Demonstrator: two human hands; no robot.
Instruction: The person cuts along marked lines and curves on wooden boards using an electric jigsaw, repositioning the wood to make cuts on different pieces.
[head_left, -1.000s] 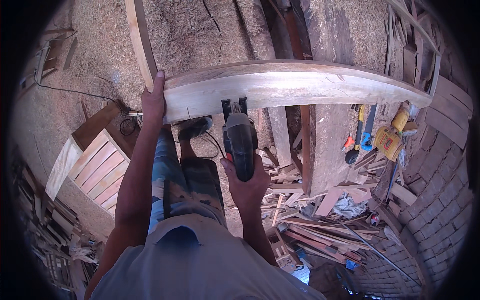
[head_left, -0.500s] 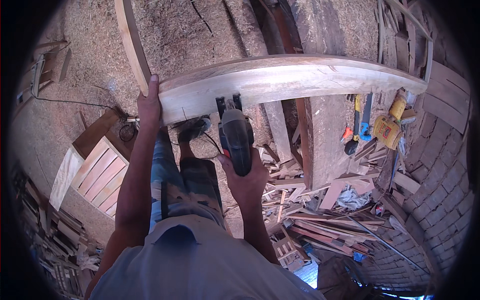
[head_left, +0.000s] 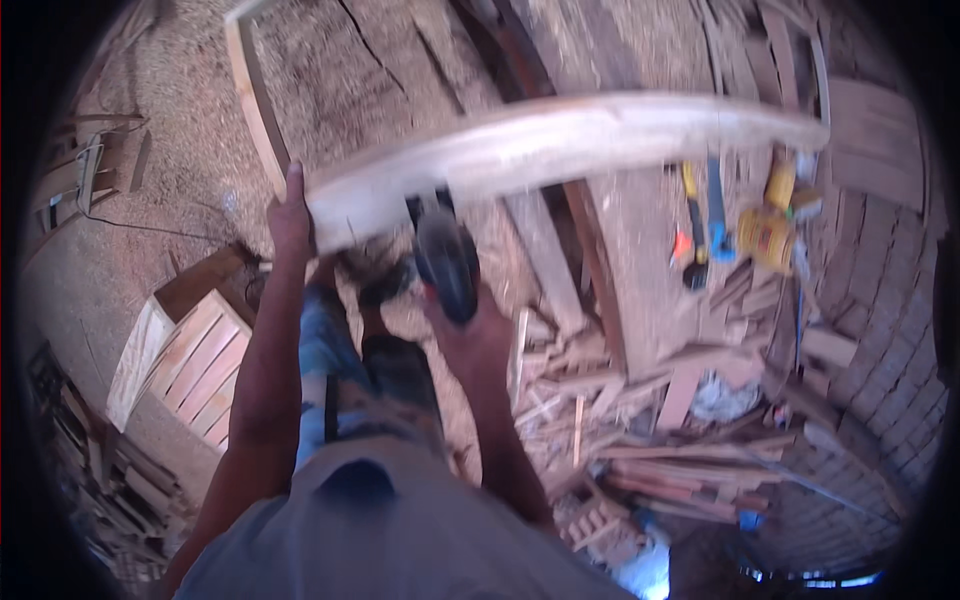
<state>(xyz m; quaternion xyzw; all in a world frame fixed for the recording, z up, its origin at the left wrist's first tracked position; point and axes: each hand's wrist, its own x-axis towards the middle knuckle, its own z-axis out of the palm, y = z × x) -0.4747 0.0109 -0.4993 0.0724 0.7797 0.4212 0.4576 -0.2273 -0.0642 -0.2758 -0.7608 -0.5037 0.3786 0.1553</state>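
A long pale board (head_left: 570,145) with a curved outer edge lies across in front of me, joined at its left end to a narrower wooden rail (head_left: 258,120). My left hand (head_left: 291,222) grips the corner where they meet, thumb pointing up along the wood. In my right hand (head_left: 473,333) is a dark jigsaw (head_left: 447,262), fingers wrapped round its body. The forked front of its base rests at the board's near edge. Motion blur and the tool's body hide the blade.
Sawdust covers the ground. A handsaw with a blue handle (head_left: 716,235), a yellow-black tool (head_left: 692,225) and a yellow container (head_left: 766,238) lie to the right. Wood offcuts (head_left: 690,470) are heaped at lower right; a slatted wooden piece (head_left: 200,365) stands left. My legs are beneath the board.
The view has turned slightly and blurred, with the board's right end shifted left and up. The jigsaw sits a little farther left along the near edge. Both hands keep their grips.
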